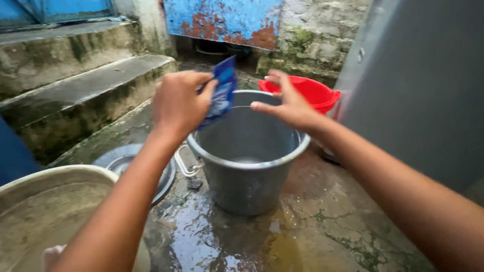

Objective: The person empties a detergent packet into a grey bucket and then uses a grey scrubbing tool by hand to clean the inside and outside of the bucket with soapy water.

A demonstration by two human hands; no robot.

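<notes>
Now | left hand (pixel 177 103) pinches blue sachet (pixel 222 90) | right hand (pixel 288 103) open

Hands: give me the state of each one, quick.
Left hand: fingers closed on the blue sachet, above the grey bucket.
Right hand: open, holding nothing, beside the sachet.

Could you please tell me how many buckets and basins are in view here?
3: a grey bucket under both hands, a red bucket behind it, and a beige basin of murky water at lower left. Others may sit out of frame.
</notes>
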